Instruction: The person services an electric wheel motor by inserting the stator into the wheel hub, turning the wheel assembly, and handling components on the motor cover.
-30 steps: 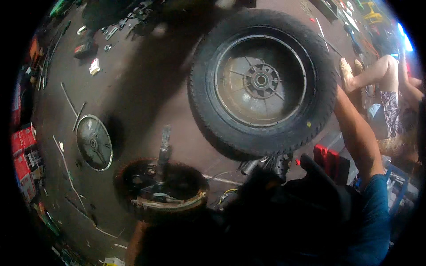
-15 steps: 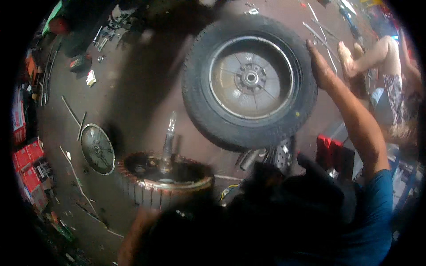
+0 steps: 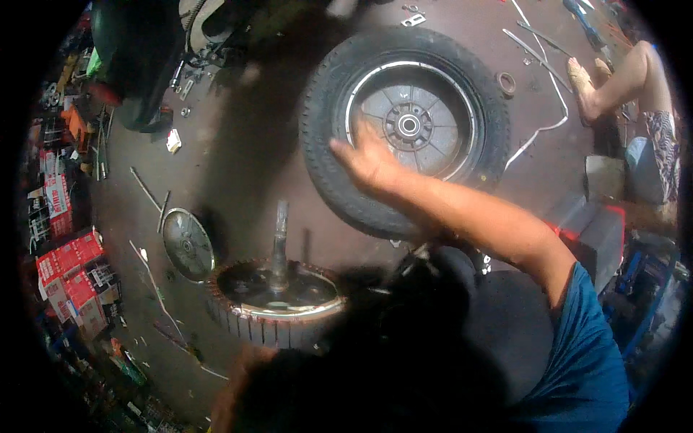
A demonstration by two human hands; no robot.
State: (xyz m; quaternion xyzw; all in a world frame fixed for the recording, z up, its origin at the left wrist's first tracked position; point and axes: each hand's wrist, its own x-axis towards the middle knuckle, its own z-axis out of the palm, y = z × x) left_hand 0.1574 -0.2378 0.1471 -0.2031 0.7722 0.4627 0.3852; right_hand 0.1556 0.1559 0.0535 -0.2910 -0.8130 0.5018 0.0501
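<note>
A black-tyred wheel (image 3: 317, 130) lies flat in the middle, its hub and central bearing facing up. My right hand (image 3: 372, 162) reaches across the near left part of the rim, thumb and fingers apart, slightly blurred; it grips nothing. Nearer to me is a motor stator (image 3: 271, 328) with copper windings round its edge and a metal axle (image 3: 280, 249) standing upright. My left hand (image 3: 253, 357) holds the stator at its near lower side, its fingers mostly hidden and in shade. Left of the stator is a round metal cover (image 3: 189, 245).
Thin rods (image 3: 146, 189) lie by the cover. Red and white boxes (image 3: 71, 260) stack up at the left. At right are a dark box with red edges (image 3: 599, 227) and another person's bare leg (image 3: 624, 83). A ring (image 3: 506, 84) lies beyond the tyre.
My right hand has left the tyre's right side and moved left over the rim. The view has shifted a little. My left hand stays at the stator.
</note>
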